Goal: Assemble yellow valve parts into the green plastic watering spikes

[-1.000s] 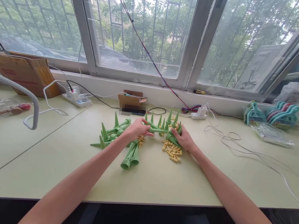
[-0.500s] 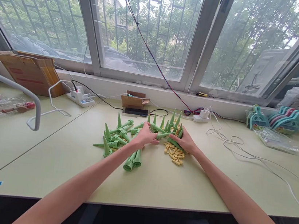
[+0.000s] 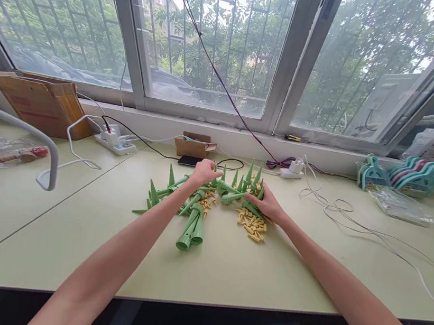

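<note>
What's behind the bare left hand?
Beyond the left hand: a flat black rectangular slab and an open brown cardboard box. The hand seems to cover the slab's right end; whatever lies directly beneath it is hidden.

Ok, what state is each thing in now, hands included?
Green hollow plastic cones: some upright, others lying.
Yellow plastic pegs: loose, heaped.
Bare left hand: fingers bent, grip unclear.
Bare right hand: at the cones, grip unclear.
Small brown cardboard box: open.
Black rectangular device: lying flat.
Left white plastic power strip: plugs inserted.
Right white plastic power strip: plug inserted.
</note>
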`<control>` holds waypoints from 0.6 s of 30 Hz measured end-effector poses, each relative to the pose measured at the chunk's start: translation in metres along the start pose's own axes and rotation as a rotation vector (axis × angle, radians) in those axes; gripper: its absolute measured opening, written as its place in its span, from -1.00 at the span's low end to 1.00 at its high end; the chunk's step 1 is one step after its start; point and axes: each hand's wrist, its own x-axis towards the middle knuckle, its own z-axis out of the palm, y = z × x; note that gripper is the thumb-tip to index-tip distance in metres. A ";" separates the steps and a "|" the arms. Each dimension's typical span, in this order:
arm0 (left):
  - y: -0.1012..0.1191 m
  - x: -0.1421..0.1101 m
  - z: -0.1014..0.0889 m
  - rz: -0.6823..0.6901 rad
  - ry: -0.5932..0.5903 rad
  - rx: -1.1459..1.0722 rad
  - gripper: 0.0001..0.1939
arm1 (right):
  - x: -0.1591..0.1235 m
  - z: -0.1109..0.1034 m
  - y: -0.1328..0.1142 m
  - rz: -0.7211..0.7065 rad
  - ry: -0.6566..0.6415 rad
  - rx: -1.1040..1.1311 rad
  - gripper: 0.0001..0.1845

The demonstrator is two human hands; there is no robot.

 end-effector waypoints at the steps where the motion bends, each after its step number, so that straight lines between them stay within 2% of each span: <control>1: 0.001 0.003 0.002 0.002 -0.006 -0.004 -0.81 | 0.001 0.000 0.000 0.000 0.000 0.002 -0.42; 3: 0.001 0.008 0.004 0.010 -0.009 -0.014 -0.84 | 0.003 0.001 0.000 -0.005 0.003 -0.005 -0.44; 15: -0.009 0.017 0.002 0.095 0.016 -0.083 -0.69 | 0.003 0.003 0.001 -0.023 0.005 0.009 -0.44; 18: -0.006 0.018 0.003 0.110 -0.022 -0.097 -0.68 | 0.003 0.003 0.000 -0.018 0.016 -0.014 -0.45</control>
